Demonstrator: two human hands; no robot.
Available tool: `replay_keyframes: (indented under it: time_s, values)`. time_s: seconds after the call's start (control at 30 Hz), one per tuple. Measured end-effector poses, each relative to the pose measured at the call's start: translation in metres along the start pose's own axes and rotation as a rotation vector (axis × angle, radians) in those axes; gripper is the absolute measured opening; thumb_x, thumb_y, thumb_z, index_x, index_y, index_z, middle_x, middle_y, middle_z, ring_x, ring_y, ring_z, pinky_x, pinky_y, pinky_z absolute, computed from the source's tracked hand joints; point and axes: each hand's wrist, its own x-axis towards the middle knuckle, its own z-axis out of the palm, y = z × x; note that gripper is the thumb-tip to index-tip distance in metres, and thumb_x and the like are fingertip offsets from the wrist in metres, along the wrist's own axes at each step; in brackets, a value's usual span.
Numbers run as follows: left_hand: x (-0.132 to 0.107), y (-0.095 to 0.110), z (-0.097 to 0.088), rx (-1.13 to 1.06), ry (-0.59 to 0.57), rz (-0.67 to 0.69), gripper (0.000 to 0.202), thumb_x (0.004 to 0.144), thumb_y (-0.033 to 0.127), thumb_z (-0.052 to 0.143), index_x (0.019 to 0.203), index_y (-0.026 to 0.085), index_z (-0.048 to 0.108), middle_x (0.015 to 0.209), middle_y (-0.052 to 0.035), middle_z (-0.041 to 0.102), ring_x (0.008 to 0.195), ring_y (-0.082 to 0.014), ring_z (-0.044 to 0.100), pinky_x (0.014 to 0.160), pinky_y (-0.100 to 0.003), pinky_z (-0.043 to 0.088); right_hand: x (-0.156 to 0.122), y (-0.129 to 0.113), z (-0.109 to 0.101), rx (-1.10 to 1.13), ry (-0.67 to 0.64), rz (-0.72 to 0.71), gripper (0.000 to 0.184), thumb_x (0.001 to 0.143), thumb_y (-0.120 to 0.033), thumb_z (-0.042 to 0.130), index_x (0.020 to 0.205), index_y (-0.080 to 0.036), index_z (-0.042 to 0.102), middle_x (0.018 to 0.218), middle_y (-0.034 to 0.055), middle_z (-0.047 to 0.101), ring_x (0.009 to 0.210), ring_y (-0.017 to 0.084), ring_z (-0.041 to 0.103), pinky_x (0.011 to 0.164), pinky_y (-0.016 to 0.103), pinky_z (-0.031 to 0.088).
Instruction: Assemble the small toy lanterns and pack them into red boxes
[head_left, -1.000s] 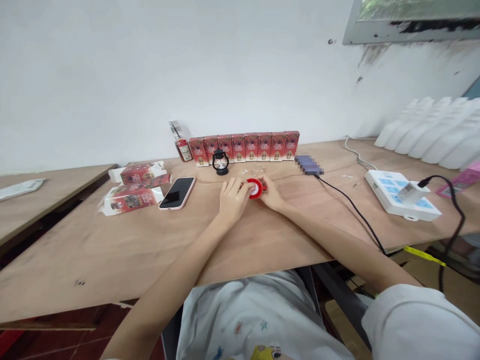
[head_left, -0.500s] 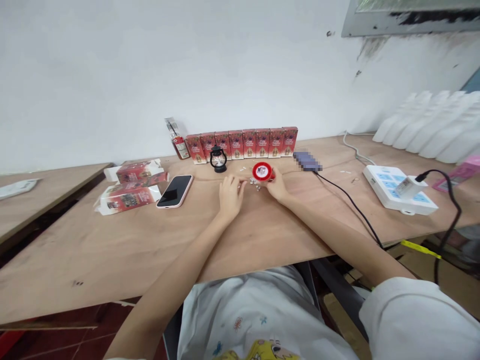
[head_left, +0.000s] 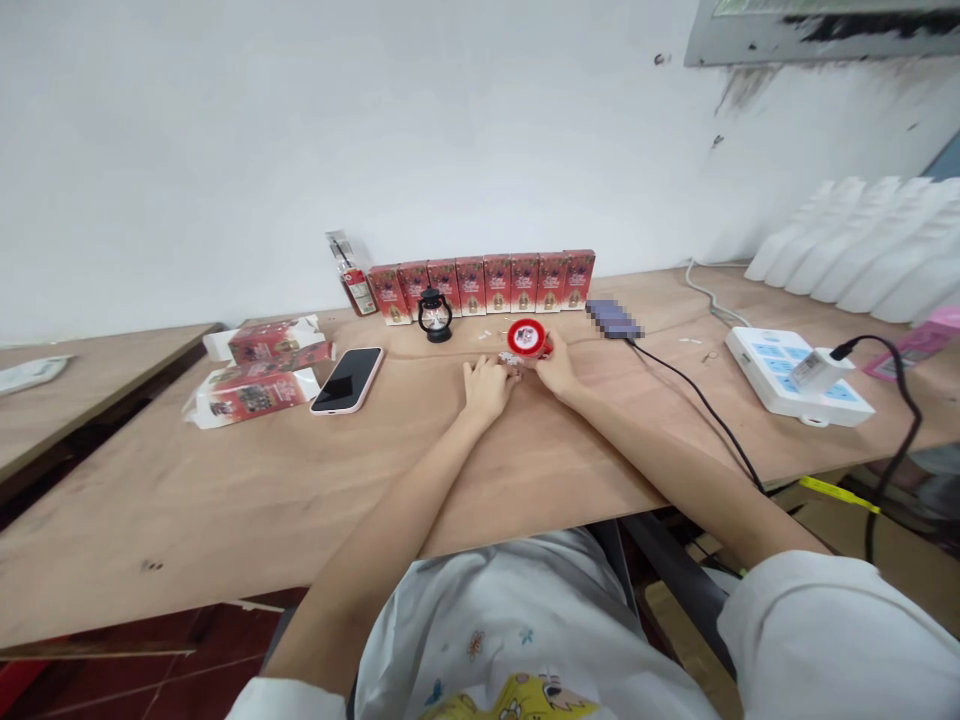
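Between thumb and fingers my right hand (head_left: pixel 553 368) holds a small round red case (head_left: pixel 526 338) by its right side, tilted so its white printed centre faces up. Close to its lower left, my left hand (head_left: pixel 489 388) rests on the table with the fingers bent together over a cluster of small silvery round pieces (head_left: pixel 511 359). What the left fingertips hold, if anything, is too small to make out. A small black lantern (head_left: pixel 435 316) stands upright beyond the left hand.
A row of red printed boxes (head_left: pixel 498 284) stands along the wall. Opened boxes (head_left: pixel 259 392) and a phone (head_left: pixel 347 381) lie left. To the right are a blurred-out device (head_left: pixel 613 319) with a black cable, a power strip (head_left: pixel 796 376) and white bottles (head_left: pixel 862 245).
My left hand has moved right, over the small silvery pieces and closer to my right hand. The red case has shifted slightly, staying in my right hand.
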Motion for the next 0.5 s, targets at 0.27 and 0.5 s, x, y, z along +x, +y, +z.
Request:
replay_keyframes:
  time_s: [0.27,0.5]
  values:
    - [-0.005,-0.002,-0.002,0.068,-0.023,-0.061,0.016,0.09,0.027,0.051,0.094,0.016,0.062,0.109,-0.0113,0.064,0.108,-0.0276,0.053,0.085,-0.04,0.036,-0.002,-0.005,-0.001,-0.029,-0.013,-0.001,0.044,0.054,-0.021,0.077,0.092,-0.022,0.053,0.096,0.0028,0.064,0.091,0.021,0.06,0.085,0.039,0.049]
    - [-0.006,-0.008,-0.002,0.061,0.007,-0.086,0.022,0.094,0.02,0.037,0.1,0.013,0.057,0.104,-0.0159,0.066,0.105,-0.029,0.056,0.085,-0.041,0.038,-0.004,-0.011,0.001,-0.017,0.002,0.044,0.045,0.053,-0.021,0.077,0.09,-0.022,0.052,0.092,0.0021,0.064,0.087,0.021,0.061,0.085,0.041,0.049]
